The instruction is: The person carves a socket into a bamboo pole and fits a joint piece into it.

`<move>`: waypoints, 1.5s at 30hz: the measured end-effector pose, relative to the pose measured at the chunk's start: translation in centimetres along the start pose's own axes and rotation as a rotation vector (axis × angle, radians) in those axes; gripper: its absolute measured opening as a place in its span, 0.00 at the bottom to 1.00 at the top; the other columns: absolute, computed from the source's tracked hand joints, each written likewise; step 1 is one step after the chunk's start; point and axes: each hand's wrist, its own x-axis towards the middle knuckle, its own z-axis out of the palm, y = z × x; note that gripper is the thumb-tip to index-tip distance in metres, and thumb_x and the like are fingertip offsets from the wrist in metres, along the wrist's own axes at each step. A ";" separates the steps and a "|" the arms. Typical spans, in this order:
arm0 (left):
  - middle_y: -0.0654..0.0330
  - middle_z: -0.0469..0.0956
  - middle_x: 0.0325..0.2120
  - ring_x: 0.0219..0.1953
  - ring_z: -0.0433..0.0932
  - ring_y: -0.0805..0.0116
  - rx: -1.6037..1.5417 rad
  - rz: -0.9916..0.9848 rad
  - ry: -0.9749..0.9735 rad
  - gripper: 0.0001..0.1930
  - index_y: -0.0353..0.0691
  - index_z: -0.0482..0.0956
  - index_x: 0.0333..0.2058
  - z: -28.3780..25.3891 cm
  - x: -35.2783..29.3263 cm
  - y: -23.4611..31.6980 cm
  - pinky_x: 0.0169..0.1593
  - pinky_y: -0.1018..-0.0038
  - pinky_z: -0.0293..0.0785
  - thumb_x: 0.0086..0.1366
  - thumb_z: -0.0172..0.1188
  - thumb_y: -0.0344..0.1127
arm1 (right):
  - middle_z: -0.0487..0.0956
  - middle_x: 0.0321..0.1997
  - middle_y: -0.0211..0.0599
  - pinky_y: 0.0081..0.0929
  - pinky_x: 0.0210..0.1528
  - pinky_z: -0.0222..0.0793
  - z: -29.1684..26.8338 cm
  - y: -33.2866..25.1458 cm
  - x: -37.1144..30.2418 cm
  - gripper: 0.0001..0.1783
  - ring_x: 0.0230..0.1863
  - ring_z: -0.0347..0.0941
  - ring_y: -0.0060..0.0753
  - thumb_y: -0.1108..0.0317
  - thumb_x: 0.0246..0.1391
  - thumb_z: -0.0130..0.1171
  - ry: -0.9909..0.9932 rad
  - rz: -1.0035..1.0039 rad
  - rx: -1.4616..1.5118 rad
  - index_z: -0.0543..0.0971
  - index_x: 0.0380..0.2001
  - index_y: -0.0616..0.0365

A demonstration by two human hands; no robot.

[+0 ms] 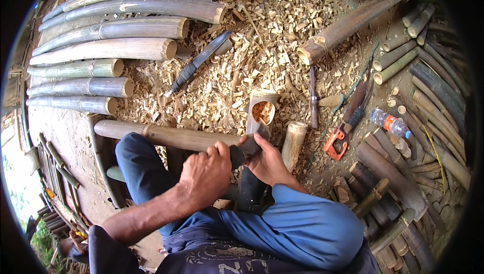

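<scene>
My left hand [205,170] is closed in a fist round the dark handle of a knife [249,147]. My right hand [272,162] pinches the knife's broad blade near its middle, thumb and fingers on either side. The blade points up and away toward a bamboo tube [255,103] with an oval opening cut in its wall. Pale shavings show inside that opening. A long bamboo pole [171,136] lies crosswise just beyond my left knee. Just right of the cut tube stands a short bamboo piece [294,140]. My fingers partly hide the blade.
Wood chips [282,37] cover the ground ahead. A machete [201,62] with a wrapped handle lies on them. Rightward are a slim wooden-handled tool [313,97], an orange-handled saw [337,142] and a plastic bottle [389,122]. Bamboo poles [151,26] line the left; cut pieces [390,178] crowd the right.
</scene>
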 end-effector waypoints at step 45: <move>0.43 0.83 0.26 0.34 0.85 0.41 -0.544 -0.501 0.278 0.20 0.34 0.80 0.31 3.9 0.8 2.0 0.40 0.52 0.81 0.49 0.72 0.45 | 0.79 0.35 0.37 0.30 0.22 0.76 0.5 -3.1 4.3 0.16 0.27 0.78 0.30 0.57 0.63 0.62 0.171 -0.115 -0.684 0.76 0.43 0.59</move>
